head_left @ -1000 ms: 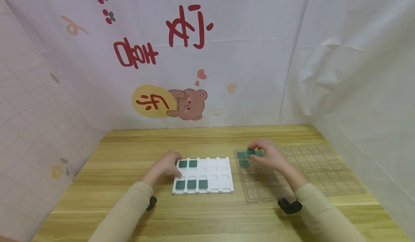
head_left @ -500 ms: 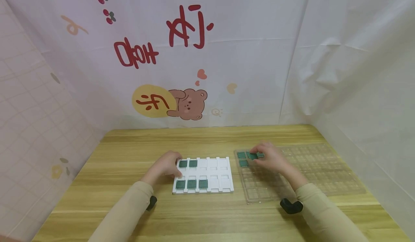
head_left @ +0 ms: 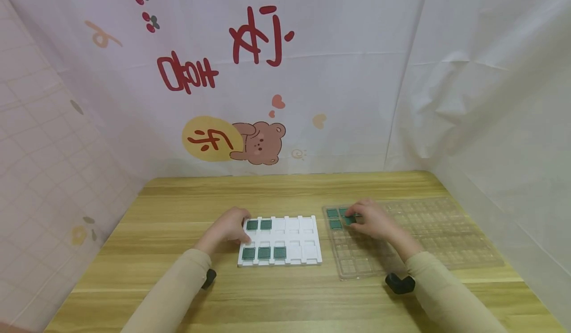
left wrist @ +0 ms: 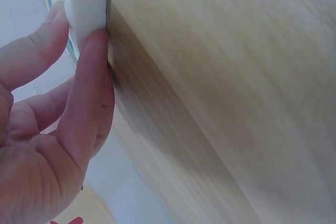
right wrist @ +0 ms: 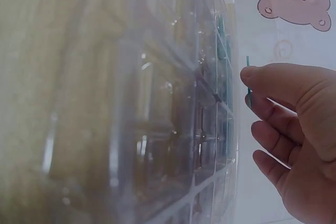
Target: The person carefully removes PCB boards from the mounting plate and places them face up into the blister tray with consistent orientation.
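Note:
My left hand (head_left: 230, 225) holds the left edge of the white tray (head_left: 272, 239), its thumb on top and fingers against the side. In the left wrist view the tray's edge (left wrist: 88, 3) sits between them. Square green circuit boards, such as the front one (head_left: 264, 253), lie in several of its pockets. Over the clear plastic tray (head_left: 357, 266), my right hand (head_left: 373, 220) pinches a thin green circuit board (right wrist: 248, 62) between thumb and forefinger, seen edge-on in the right wrist view. Other boards, like the corner one (head_left: 332, 213), lie nearby in the clear tray; my fingers partly hide some.
The clear tray stretches right across the wooden table (head_left: 276, 298), with many bare pockets (head_left: 446, 234). A white printed cloth (head_left: 348, 75) hangs behind and at both sides. A black wrist mount (head_left: 400, 284) sits below the right forearm.
My right hand has moved slightly towards me over the clear tray, with the pinched board coming along and lying flatter. The left hand and white tray have stayed put.

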Demonstrator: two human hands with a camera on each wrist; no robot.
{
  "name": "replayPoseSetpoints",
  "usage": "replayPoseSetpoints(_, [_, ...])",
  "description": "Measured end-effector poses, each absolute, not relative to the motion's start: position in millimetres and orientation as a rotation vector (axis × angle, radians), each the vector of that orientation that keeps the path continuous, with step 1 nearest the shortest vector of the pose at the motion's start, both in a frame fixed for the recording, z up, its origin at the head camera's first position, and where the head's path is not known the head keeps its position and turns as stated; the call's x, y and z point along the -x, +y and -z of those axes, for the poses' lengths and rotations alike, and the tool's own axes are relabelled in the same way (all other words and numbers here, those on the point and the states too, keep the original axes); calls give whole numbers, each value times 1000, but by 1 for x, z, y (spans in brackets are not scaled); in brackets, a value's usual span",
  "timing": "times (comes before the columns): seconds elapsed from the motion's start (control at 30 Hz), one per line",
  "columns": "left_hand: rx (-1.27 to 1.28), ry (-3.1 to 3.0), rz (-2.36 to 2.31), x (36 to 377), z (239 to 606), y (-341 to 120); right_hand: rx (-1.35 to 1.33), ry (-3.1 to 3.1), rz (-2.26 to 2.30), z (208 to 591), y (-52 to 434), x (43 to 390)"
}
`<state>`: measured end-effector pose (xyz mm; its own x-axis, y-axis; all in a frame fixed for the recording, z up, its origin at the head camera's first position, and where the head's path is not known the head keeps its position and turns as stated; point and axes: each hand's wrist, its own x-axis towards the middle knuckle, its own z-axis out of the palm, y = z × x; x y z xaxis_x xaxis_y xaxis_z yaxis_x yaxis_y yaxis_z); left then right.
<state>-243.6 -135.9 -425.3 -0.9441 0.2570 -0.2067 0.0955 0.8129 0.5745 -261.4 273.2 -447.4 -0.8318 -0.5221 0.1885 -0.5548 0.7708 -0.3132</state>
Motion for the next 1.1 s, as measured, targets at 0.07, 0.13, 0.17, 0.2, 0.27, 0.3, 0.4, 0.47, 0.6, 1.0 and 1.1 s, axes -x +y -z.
replayPoseSetpoints(0.07, [-269,2722,-843,244,425,-136,-886,-2876,-539,448,274,262])
replayPoseSetpoints(0.13, [-272,2721,-839,244,425,-136,-891,-2877,-524,450,274,263])
replayPoseSetpoints(0.17, [-280,2724,-835,244,425,-136,-894,-2877,-519,450,274,263])
replayPoseSetpoints(0.2, [-287,2724,-832,244,425,-137,-897,-2876,-514,450,274,264])
replayPoseSetpoints(0.27, [-286,2722,-830,243,425,-137,-899,-2879,-508,451,274,264])
replayPoseSetpoints(0.3, [-287,2723,-830,243,425,-138,-895,-2882,-508,451,274,264])
replayPoseSetpoints(0.4, [-282,2719,-837,243,425,-138,-885,-2896,-521,452,273,263])
replayPoseSetpoints(0.47, [-279,2713,-845,243,425,-138,-874,-2903,-536,452,272,263])
replayPoseSetpoints(0.6, [-279,2712,-841,243,426,-138,-874,-2900,-548,452,271,263])
replayPoseSetpoints(1.0, [-274,2710,-841,245,427,-137,-879,-2889,-517,454,273,265])
replayPoseSetpoints(1.1, [-275,2718,-824,244,426,-137,-882,-2868,-548,452,273,263])
